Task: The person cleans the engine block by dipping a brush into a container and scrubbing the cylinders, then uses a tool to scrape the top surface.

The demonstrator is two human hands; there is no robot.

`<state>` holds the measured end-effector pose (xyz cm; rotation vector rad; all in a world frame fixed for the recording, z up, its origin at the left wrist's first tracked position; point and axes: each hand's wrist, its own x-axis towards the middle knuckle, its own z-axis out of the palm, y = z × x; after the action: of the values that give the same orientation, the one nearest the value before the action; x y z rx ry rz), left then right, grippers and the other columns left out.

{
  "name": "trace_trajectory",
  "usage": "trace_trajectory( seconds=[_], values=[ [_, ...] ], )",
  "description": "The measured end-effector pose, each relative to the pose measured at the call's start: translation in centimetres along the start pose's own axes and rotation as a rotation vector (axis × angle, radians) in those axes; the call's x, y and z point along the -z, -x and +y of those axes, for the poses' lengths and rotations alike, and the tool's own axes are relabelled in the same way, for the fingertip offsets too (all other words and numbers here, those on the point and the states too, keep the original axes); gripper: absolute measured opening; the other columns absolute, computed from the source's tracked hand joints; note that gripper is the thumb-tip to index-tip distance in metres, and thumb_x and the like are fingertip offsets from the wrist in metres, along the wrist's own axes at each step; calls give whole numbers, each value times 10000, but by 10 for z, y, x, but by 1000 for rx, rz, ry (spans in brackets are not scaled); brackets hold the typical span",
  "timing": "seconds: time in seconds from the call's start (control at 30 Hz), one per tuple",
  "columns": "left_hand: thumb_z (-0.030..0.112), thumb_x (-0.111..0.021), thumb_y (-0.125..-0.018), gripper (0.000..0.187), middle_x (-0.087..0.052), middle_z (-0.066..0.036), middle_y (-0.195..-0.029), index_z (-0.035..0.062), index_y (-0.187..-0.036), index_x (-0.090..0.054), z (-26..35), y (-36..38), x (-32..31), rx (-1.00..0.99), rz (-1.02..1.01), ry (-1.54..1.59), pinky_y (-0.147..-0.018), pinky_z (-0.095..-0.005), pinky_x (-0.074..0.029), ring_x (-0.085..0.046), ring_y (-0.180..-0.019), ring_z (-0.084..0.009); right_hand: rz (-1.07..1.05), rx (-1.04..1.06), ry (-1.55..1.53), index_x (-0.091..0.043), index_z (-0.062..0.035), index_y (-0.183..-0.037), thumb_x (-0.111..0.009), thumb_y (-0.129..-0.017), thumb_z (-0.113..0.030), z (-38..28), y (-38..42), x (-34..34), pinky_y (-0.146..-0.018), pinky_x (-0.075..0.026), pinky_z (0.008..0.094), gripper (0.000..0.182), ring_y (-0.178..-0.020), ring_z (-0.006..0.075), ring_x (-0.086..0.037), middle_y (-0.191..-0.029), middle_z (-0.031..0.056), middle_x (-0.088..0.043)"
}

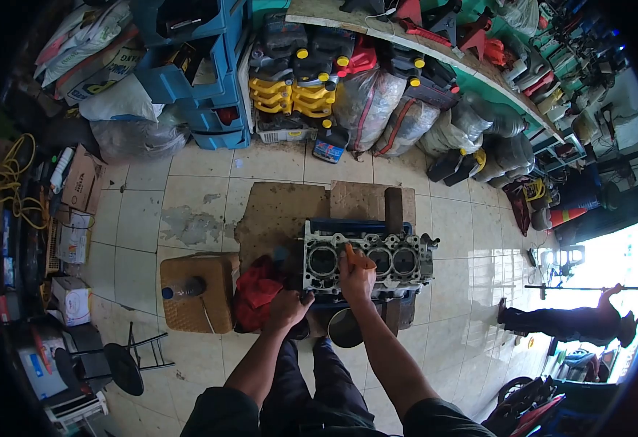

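Observation:
An engine block (391, 251) with a row of round cylinder bores lies in front of me, its flat top face upward. Over one of the middle bores, my right hand (357, 280) is closed on an orange piece (349, 251) whose exact kind I cannot make out. My left hand (288, 309) is curled shut at the block's near left corner; what it grips, if anything, is hidden. Beside that hand is a crumpled red cloth (255, 291). A round dark container (344, 328) stands near my right forearm.
Cardboard (279, 215) lies under and behind the block. To the left, a bottle (186, 288) rests on a tan box-like stand (177, 313). Oil jugs (311, 98) and filled sacks (370, 105) line the back. A person (573, 320) stands at the right, near the bright opening.

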<state>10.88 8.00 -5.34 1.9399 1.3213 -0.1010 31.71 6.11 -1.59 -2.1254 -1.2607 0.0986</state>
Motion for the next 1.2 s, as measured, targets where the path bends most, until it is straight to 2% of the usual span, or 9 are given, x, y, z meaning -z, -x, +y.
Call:
trace_trajectory(
  seconds=[0.17,0.3,0.5,0.57,0.67,0.77,1.0,1.07,1.2],
  values=[
    [588,-631,-974,612,-736,-234,-774,23,-791,-779,-1,-1,-5,-5,38,-13,-718,-515,-601,-746,-782,-422,24,25,-4,-689,-59,-989,-688,-991,-249,-5,-2,3,-644,-500,507,190,-714,384,-651,-755,154,-607],
    [586,-621,-980,625,-726,-227,-734,32,-735,-772,-2,1,-6,-26,64,33,-718,-516,-601,-743,-764,-424,-35,-37,-77,-691,-51,-974,-709,-930,-213,-4,-5,6,-790,-539,490,170,-859,374,-684,-851,145,-680],
    [514,-715,-939,623,-715,-280,-1176,-22,-1247,-634,0,-11,-6,51,44,-19,-868,-523,-586,-722,-1046,-421,-43,-11,-25,-694,-43,-919,-720,-913,-205,-25,-24,6,-732,-552,492,164,-784,403,-676,-816,164,-685],
    [495,-741,-923,803,-612,-292,-1371,-30,-1455,-444,-20,-23,-33,-245,156,150,-1003,-534,-530,-636,-1216,-443,-5,68,55,-684,-43,-906,-719,-916,-206,-23,-34,-3,-716,-552,501,166,-772,408,-673,-819,168,-684],
    [452,-625,-1019,682,-600,-311,-1372,-56,-1453,-485,-1,-23,-27,-455,251,714,-1058,-550,-483,-596,-1255,-462,-11,-41,82,-656,-51,-879,-716,-921,-205,-19,-43,-14,-693,-550,518,170,-767,409,-675,-822,176,-685],
    [368,-476,-1106,547,-622,-323,-1326,-56,-1449,-512,4,-18,-46,-231,545,218,-1045,-561,-479,-598,-1233,-484,-75,-1,60,-644,-67,-912,-678,-968,-256,-17,1,-1,-674,-540,525,201,-754,404,-669,-806,166,-672],
    [362,-326,-1150,513,-683,-299,-1168,-13,-1356,-609,18,-13,-47,-51,447,474,-961,-551,-512,-640,-1085,-502,12,-44,100,-651,-81,-914,-689,-967,-261,-19,-42,-19,-630,-543,545,191,-720,427,-689,-757,176,-672],
    [371,-356,-1141,451,-690,-265,-949,28,-1115,-648,15,-17,-52,-80,593,416,-757,-558,-537,-661,-893,-511,-7,-65,70,-642,-84,-921,-690,-964,-261,-15,-42,-23,-630,-543,547,188,-721,425,-685,-759,169,-670],
    [367,-312,-1144,468,-683,-282,-1007,24,-1095,-627,19,-14,-52,-66,568,444,-825,-589,-535,-652,-949,-515,-172,91,116,-662,-78,-961,-667,-958,-248,-23,25,15,-643,-570,488,170,-745,360,-690,-837,132,-664]
  ],
)
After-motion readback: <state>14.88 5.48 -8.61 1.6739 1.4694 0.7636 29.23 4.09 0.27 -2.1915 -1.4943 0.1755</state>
